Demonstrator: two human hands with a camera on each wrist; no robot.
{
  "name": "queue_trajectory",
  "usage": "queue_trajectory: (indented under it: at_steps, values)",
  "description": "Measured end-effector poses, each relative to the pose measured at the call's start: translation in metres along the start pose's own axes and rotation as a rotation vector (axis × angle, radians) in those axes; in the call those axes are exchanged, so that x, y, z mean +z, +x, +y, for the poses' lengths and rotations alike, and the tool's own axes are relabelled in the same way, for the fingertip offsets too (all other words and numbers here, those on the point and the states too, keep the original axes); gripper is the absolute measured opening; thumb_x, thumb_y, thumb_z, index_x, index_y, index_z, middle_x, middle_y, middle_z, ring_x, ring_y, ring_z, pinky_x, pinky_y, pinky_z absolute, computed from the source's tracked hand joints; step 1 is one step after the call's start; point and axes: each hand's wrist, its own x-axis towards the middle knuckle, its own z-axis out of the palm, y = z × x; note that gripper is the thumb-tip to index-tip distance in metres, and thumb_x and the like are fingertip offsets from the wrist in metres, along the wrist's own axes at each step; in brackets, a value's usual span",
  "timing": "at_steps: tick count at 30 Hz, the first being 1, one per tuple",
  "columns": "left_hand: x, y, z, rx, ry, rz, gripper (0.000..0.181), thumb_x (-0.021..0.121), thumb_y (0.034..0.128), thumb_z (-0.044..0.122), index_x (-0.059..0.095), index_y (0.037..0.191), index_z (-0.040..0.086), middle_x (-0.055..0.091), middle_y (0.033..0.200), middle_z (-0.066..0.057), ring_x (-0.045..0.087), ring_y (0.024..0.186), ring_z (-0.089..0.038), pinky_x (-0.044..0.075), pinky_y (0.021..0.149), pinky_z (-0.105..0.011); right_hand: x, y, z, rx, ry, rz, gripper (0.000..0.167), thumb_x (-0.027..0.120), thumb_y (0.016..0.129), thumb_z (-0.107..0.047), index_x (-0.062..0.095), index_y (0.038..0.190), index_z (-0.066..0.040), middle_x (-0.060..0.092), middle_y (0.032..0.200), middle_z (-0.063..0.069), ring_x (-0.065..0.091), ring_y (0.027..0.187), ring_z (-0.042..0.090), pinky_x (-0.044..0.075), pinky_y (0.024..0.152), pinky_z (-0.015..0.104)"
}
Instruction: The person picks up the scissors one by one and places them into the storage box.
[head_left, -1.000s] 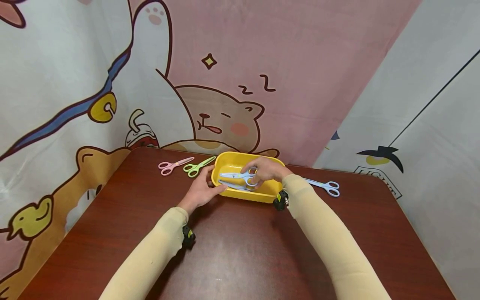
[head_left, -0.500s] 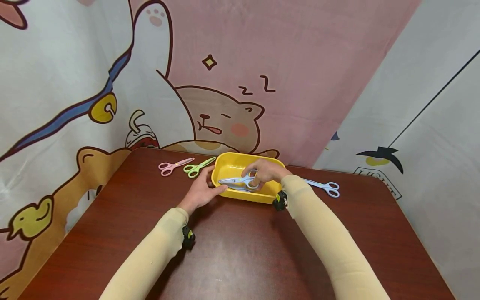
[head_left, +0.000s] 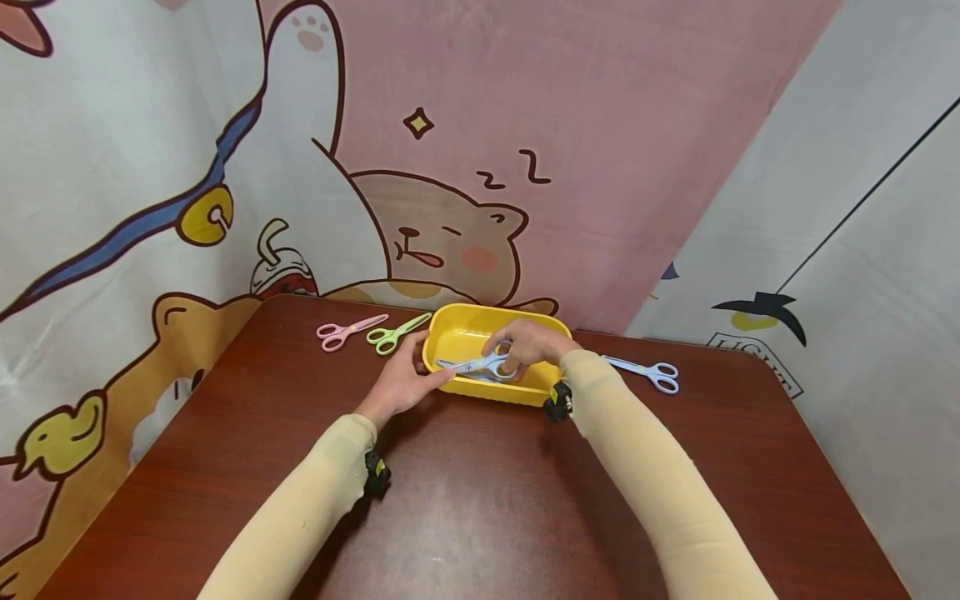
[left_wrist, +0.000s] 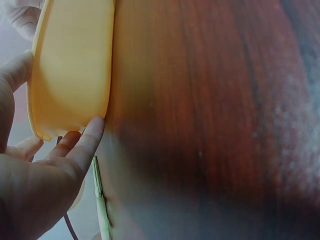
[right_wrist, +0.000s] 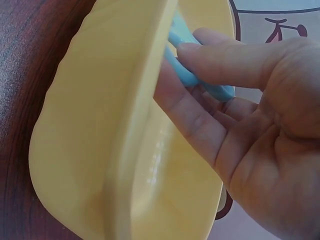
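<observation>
one pair of blue scissors point(head_left: 480, 364) points lengthwise along the tub point(head_left: 517, 392) from my right hand point(head_left: 536, 342), pinching its handles, toward my left hand point(head_left: 401, 383), gripping the tub's end.

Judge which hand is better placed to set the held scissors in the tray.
Likely the right hand: it holds the blue scissors by the handles, over the yellow tray, while the left hand grips the tray's end.
</observation>
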Motion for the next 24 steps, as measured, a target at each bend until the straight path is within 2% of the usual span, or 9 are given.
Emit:
queue_trajectory:
  at_steps: [5, 12, 18, 24]
  values:
    - [0.0, 0.0001, -0.0004, -0.007, 0.003, 0.002, 0.087, 0.083, 0.089, 0.028, 0.033, 0.159, 0.014, 0.053, 0.146, -0.012, 0.061, 0.116, -0.027, 0.052, 0.097, -0.041, 0.0003, 0.0, 0.0007, 0.003, 0.014, 0.005, 0.047, 0.068, 0.086, 0.011, 0.071, 0.129, -0.006, 0.059, 0.129, 0.023, 0.068, 0.083, 0.022, 0.062, 0.072, 0.033]
    - [-0.0001, -0.0022, 0.0018, 0.01, 0.005, 0.004, 0.086, 0.083, 0.0898, 0.027, 0.033, 0.159, 0.012, 0.054, 0.145, -0.014, 0.062, 0.115, -0.027, 0.051, 0.096, -0.041, -0.0001, 0.0042, 0.0057, -0.015, -0.006, 0.03, 0.06, 0.066, 0.088, 0.01, 0.057, 0.146, -0.004, 0.061, 0.13, 0.023, 0.069, 0.088, 0.024, 0.061, 0.075, 0.033]
    - [0.0, -0.0023, 0.0024, -0.001, 0.009, 0.01, 0.087, 0.083, 0.0894, 0.029, 0.033, 0.159, 0.013, 0.054, 0.144, -0.013, 0.061, 0.114, -0.027, 0.051, 0.097, -0.04, -0.0002, 0.0053, 0.0065, -0.011, -0.017, 0.056, 0.063, 0.068, 0.088, 0.008, 0.05, 0.148, 0.002, 0.059, 0.128, 0.025, 0.07, 0.087, 0.027, 0.061, 0.081, 0.035]
    - [0.0, -0.0015, 0.0022, -0.01, 0.012, 0.012, 0.087, 0.083, 0.0891, 0.029, 0.033, 0.159, 0.014, 0.054, 0.145, -0.013, 0.06, 0.115, -0.027, 0.05, 0.098, -0.041, 0.0001, 0.0062, 0.0059, -0.014, -0.026, 0.063, 0.061, 0.069, 0.092, 0.0, 0.048, 0.149, 0.004, 0.059, 0.138, 0.027, 0.072, 0.092, 0.029, 0.059, 0.087, 0.037]
